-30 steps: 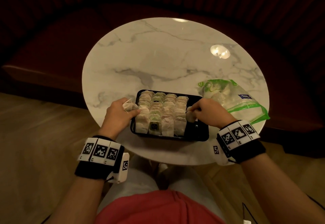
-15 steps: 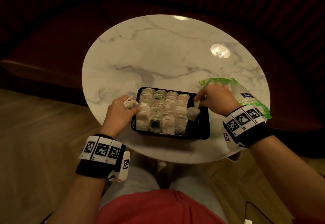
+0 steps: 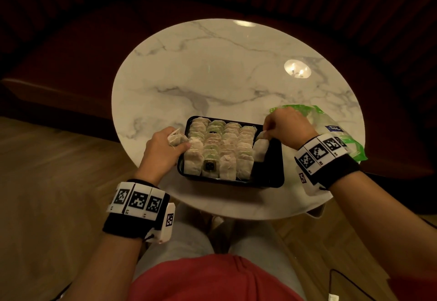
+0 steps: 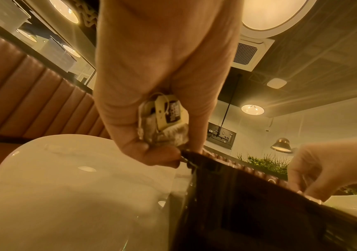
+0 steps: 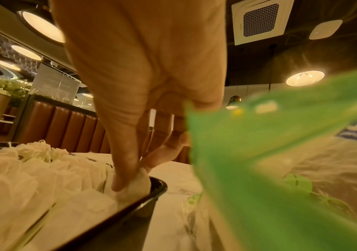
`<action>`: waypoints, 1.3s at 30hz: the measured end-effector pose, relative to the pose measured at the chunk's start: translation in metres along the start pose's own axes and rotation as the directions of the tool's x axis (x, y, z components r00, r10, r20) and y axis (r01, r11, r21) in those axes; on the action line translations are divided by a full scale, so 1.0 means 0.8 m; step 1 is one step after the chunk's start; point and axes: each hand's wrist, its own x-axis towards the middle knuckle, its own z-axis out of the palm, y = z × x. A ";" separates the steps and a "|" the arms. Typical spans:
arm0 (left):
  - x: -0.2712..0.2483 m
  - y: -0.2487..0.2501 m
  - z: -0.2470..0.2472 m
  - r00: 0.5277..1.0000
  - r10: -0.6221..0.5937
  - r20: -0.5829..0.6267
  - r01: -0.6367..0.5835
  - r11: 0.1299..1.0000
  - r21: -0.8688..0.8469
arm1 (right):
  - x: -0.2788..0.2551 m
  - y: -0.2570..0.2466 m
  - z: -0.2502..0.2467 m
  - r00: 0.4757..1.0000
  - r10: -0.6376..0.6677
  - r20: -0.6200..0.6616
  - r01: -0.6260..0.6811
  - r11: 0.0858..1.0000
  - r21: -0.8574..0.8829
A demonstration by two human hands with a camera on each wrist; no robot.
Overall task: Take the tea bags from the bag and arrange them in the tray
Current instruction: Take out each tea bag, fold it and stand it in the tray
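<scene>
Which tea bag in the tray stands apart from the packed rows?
The tea bag pinched by the right hand, alone on the black tray's right side.

Black wristbands [image 3: 136,213] carry white marker blocks (square black codes); red top [image 3: 212,279], grey trousers [image 3: 250,241]

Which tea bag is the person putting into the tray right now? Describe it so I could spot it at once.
Find the black tray on the round marble table. Four packed rows fill its left part. The tea bag stands alone in the bare strip along the right wall, its top pinched by the right hand.
</scene>
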 end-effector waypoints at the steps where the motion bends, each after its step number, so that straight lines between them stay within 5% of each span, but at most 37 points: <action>1: -0.001 0.000 0.000 1.000 0.009 0.001 -0.009 1.000 0.003 | 0.002 0.000 0.000 1.000 0.005 0.003 -0.005 1.000 0.012; 8: -0.004 0.002 -0.002 1.000 0.018 0.018 -0.018 1.000 -0.021 | 0.007 0.000 0.005 1.000 -0.019 0.010 0.018 0.992 0.124; 19: -0.004 0.005 -0.003 0.999 0.024 0.023 -0.023 1.000 -0.019 | 0.003 0.002 0.006 0.981 -0.028 -0.193 0.062 0.984 0.170; 24: -0.003 0.005 -0.003 0.999 0.033 0.026 -0.033 0.999 -0.021 | -0.010 0.006 0.002 0.991 -0.120 -0.058 0.125 0.990 0.073; 30: -0.002 0.004 -0.003 0.999 0.028 0.031 -0.027 0.999 -0.033 | -0.009 0.006 0.014 0.996 -0.037 0.083 0.038 0.999 -0.011; 39: -0.003 0.005 -0.004 0.999 0.019 0.037 -0.018 0.999 -0.047 | -0.001 0.011 0.015 0.999 0.030 -0.035 -0.031 0.999 -0.037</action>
